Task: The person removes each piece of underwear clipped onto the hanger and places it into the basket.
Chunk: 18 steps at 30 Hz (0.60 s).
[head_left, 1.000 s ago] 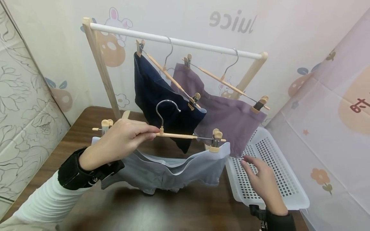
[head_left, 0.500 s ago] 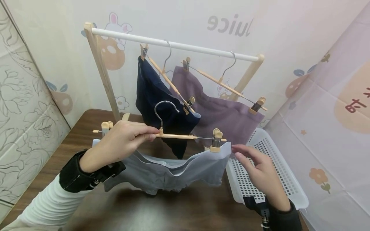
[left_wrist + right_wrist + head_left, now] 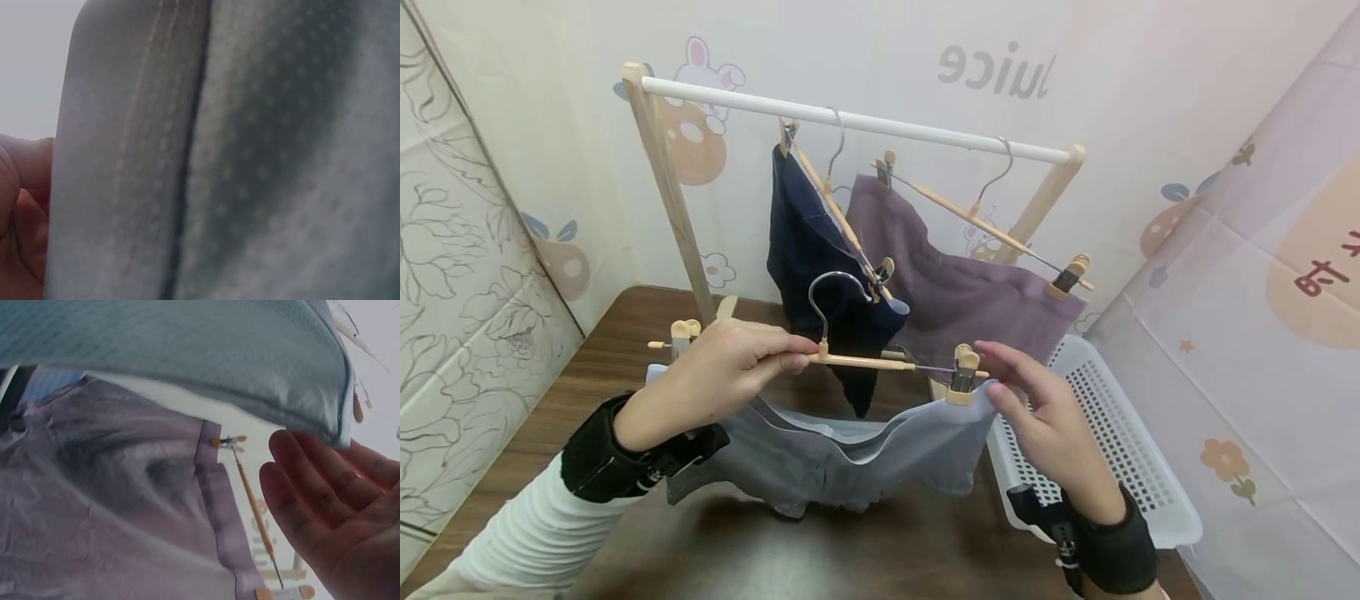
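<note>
My left hand (image 3: 715, 371) pinches the clip hanger's (image 3: 857, 362) wooden bar above the table's middle; its grey shorts (image 3: 842, 446) hang soft, light; my right hand (image 3: 1037, 417), fingers loose, nears the right clip (image 3: 962, 375).

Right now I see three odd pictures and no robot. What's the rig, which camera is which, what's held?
There is no machine: a person works bare-handed, wearing one camera on the head and one on each wrist. The wide picture is the head view. In it, the left hand grips a wooden clip hanger carrying grey shorts. The right hand is open beside the hanger's right clip; whether it touches, I cannot tell. Behind stands a drying rack with navy shorts and purple shorts already hanging. A white basket sits on the brown table. The left wrist view is filled by blurred grey fabric. The right wrist view looks up past the open palm.
</note>
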Each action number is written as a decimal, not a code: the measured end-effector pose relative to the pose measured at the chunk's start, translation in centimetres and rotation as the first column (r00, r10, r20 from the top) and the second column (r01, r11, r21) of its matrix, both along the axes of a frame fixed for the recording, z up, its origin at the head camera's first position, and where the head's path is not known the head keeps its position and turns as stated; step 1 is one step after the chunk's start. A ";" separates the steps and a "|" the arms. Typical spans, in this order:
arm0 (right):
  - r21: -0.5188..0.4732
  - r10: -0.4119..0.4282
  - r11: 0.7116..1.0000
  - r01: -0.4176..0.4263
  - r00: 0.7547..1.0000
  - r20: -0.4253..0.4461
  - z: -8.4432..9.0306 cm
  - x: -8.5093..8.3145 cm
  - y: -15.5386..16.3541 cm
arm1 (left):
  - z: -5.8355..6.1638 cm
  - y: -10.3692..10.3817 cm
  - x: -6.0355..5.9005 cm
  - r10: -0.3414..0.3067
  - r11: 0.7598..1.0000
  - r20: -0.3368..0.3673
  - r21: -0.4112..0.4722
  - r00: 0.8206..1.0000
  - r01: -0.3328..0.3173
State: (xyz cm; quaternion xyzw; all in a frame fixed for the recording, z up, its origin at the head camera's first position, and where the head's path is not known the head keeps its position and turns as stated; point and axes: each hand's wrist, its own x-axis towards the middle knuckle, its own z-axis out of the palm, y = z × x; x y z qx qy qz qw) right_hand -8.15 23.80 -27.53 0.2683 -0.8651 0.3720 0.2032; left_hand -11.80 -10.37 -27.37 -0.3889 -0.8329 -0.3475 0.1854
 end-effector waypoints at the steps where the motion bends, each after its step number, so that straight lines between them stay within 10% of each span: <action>1: -0.004 0.005 1.000 -0.005 1.000 0.002 0.1 0.0 -0.1 | 0.0 0.1 0.0 -0.004 1.000 -0.004 0.001 1.000 0.004; 18: -0.053 -0.029 0.998 0.032 0.998 0.062 0.3 -0.9 -1.6 | -0.4 0.4 -0.3 -0.059 0.998 -0.023 0.008 0.998 0.059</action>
